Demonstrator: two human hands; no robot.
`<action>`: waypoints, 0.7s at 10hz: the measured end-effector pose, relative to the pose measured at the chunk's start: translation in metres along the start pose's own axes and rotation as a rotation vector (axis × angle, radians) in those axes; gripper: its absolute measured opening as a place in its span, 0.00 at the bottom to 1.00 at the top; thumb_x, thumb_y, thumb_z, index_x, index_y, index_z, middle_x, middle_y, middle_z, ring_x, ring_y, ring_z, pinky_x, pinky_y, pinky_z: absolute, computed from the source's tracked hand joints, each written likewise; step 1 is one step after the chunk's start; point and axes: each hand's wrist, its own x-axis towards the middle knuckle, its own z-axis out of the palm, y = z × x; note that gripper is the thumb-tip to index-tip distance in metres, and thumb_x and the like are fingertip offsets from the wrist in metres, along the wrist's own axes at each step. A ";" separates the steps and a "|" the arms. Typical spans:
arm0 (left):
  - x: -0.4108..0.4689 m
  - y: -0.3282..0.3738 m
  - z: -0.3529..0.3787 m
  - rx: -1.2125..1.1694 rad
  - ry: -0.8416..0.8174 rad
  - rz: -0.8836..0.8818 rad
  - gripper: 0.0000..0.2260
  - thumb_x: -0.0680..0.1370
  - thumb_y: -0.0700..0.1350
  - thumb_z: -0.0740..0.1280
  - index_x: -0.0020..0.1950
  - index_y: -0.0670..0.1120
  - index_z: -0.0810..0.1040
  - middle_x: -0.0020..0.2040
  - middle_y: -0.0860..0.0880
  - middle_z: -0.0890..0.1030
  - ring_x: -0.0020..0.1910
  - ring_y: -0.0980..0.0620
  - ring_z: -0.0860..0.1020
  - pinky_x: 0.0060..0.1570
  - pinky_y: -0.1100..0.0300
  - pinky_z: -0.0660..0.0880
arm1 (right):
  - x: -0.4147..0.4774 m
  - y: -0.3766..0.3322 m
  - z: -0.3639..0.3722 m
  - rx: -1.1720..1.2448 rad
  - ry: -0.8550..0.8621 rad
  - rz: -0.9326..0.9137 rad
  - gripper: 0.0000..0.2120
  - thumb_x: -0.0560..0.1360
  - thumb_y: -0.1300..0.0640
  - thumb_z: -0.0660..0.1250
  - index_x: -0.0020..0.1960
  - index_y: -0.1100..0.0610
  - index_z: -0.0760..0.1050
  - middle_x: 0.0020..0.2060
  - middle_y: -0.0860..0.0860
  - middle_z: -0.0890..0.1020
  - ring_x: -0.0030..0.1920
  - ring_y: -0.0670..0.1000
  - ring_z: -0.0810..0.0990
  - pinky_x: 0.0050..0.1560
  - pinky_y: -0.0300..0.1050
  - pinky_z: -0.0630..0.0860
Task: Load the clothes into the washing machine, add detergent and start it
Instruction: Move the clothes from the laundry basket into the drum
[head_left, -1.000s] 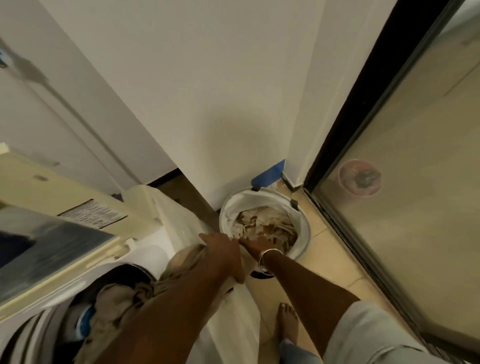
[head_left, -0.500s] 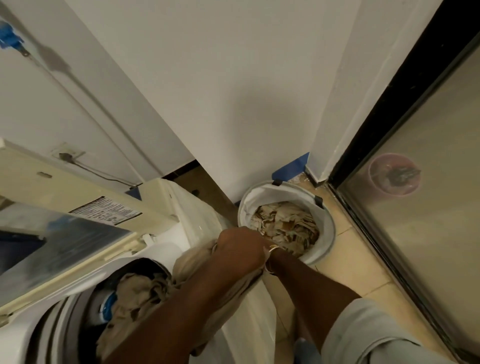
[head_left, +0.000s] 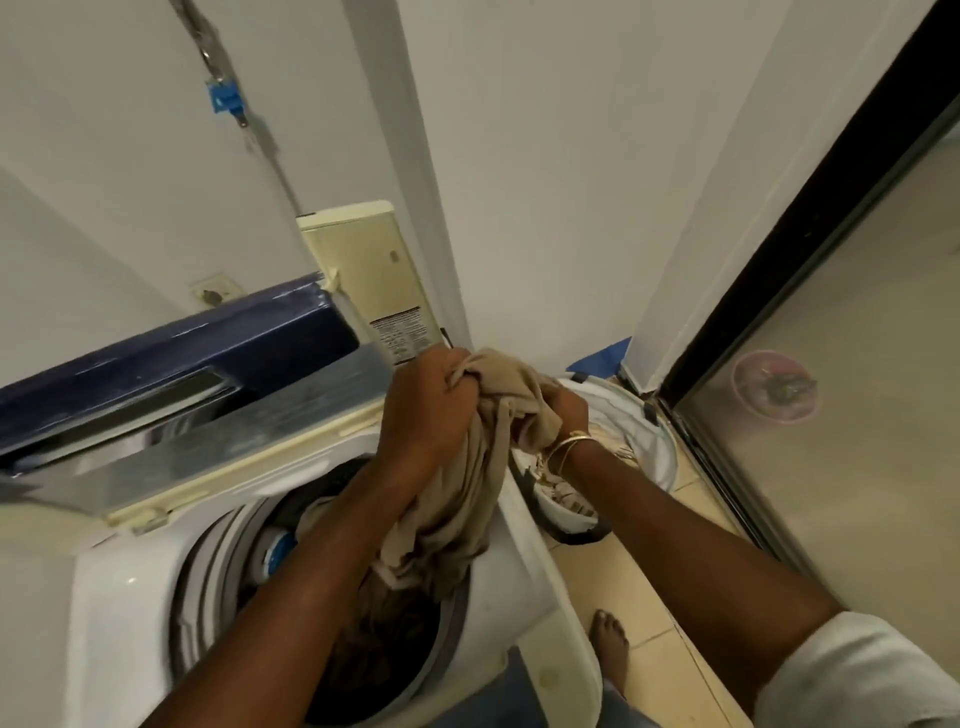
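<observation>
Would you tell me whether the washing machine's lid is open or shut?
Open: the lid stands raised at the back, and the drum below is uncovered, with clothes inside.

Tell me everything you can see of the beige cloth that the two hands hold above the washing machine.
The beige cloth looks like thin, soft fabric, plain and crumpled into folds. The left hand grips its bunched top, and the right hand grips it just beside. It hangs down beside the left forearm, with its lower end at the open mouth of the washing machine, near the right rim. What garment it is cannot be told.
</observation>
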 end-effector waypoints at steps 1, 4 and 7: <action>-0.026 -0.008 -0.021 -0.113 0.074 0.035 0.09 0.81 0.40 0.61 0.48 0.40 0.80 0.47 0.44 0.81 0.45 0.50 0.78 0.47 0.65 0.74 | -0.060 -0.017 0.016 0.194 0.075 -0.043 0.16 0.82 0.62 0.57 0.65 0.70 0.73 0.63 0.65 0.77 0.62 0.61 0.76 0.46 0.36 0.74; -0.120 -0.115 -0.102 -0.115 0.212 0.100 0.18 0.77 0.49 0.61 0.60 0.40 0.79 0.58 0.47 0.80 0.56 0.54 0.77 0.60 0.65 0.72 | -0.184 0.036 0.126 0.242 -0.101 -0.710 0.09 0.74 0.53 0.65 0.50 0.59 0.77 0.46 0.58 0.82 0.47 0.56 0.81 0.50 0.52 0.78; -0.180 -0.247 -0.125 0.252 -0.238 -0.227 0.24 0.71 0.52 0.66 0.65 0.44 0.77 0.65 0.38 0.77 0.65 0.38 0.75 0.66 0.52 0.70 | -0.151 0.122 0.218 -1.127 -0.280 -0.843 0.21 0.71 0.40 0.66 0.59 0.50 0.76 0.57 0.57 0.76 0.57 0.63 0.76 0.53 0.57 0.75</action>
